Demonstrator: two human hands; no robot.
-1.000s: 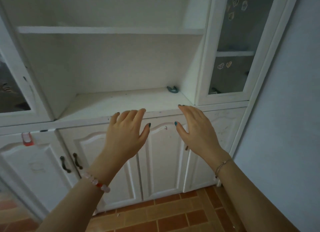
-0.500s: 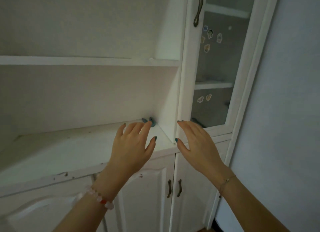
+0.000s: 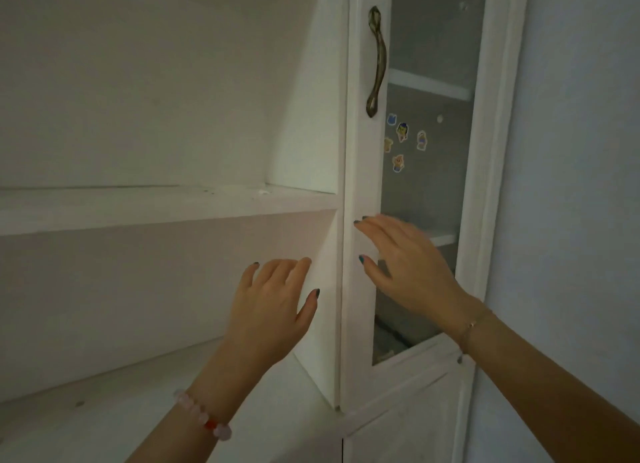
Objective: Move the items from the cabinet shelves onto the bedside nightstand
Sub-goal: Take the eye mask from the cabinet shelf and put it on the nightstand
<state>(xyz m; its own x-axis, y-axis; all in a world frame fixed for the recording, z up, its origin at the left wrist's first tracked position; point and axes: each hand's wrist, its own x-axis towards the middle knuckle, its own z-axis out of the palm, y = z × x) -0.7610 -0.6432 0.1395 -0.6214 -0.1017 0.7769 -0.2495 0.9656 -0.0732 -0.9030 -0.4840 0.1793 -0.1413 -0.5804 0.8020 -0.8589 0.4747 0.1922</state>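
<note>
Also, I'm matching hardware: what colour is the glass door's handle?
The door handle is dark bronze-brown, clearest in the head view.

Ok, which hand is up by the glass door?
The right hand, with the thin chain bracelet, in front of the glass door; the left hand, wearing pink beads, is lower, before the open shelf.

Cabinet shelf (image 3: 166, 208): white painted wood, matt, scuffed. Door handle (image 3: 377, 60): aged brass-look metal. Door pane (image 3: 433, 192): frosted glass.

White-framed glass door (image 3: 360, 185), bronze curved handle (image 3: 377, 60) upright on its left stile. Cartoon stickers (image 3: 401, 131) clustered on the pane below handle. Pale blue wall (image 3: 581, 151) right.
</note>
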